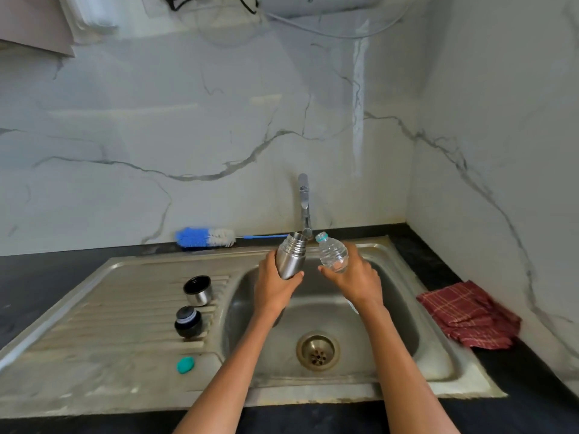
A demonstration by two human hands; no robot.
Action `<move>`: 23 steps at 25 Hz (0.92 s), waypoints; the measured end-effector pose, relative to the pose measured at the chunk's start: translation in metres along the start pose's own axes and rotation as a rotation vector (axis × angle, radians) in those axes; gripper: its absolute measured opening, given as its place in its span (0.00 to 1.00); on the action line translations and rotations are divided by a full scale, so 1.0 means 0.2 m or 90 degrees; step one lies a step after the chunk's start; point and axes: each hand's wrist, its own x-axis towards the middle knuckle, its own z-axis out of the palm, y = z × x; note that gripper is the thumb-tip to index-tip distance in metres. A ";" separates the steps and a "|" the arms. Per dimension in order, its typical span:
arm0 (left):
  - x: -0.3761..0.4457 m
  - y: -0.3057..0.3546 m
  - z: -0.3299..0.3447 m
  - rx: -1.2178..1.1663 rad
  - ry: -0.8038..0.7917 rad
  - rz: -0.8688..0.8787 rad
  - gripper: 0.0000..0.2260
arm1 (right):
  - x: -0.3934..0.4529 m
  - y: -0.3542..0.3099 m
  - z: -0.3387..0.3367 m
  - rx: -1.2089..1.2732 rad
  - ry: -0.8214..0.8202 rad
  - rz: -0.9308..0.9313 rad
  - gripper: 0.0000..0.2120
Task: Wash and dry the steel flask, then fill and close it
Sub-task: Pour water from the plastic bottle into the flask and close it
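— Starting with the hands: what is held where?

— The steel flask [291, 260] is gripped by the left hand [275, 286] above the sink basin [391, 333], fingers and thumb curled round its lower body. It is tilted, its open threaded mouth pointed up and toward the tap [304, 205]. A clear plastic water bottle [332, 253] is held by the right hand [357, 278], fingers wrapped round its lower part; its uncapped neck, ringed in teal, is leaned toward the flask's mouth. The two mouths are seen just beside each other, apart, below the tap's spout.

— Is water seen passing between them?

— That cannot be told from this view.

— And the flask's other parts?

— On the ribbed drainboard [125, 308] to the left, a steel cup lid [198, 290] is stood with its dark inside up. Just in front of it a dark stopper [188, 322] is set upright. A small teal bottle cap [185, 365] is lying nearer the front edge.

— What else is carried by the tabletop [47, 277]?

— A blue and white bottle brush [206, 238] is laid along the marble-patterned wall behind the sink. A red checked cloth [470, 314] is bunched on the dark surface right of the basin.
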 end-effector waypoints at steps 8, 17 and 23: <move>0.04 -0.07 0.05 0.042 -0.009 0.016 0.36 | 0.05 0.01 0.04 -0.092 -0.015 -0.062 0.34; 0.03 -0.12 -0.02 0.094 -0.014 0.043 0.38 | 0.03 0.02 0.04 -0.235 0.002 -0.091 0.37; 0.04 -0.12 -0.02 0.113 -0.030 0.045 0.38 | 0.02 0.00 0.02 -0.254 0.007 -0.090 0.36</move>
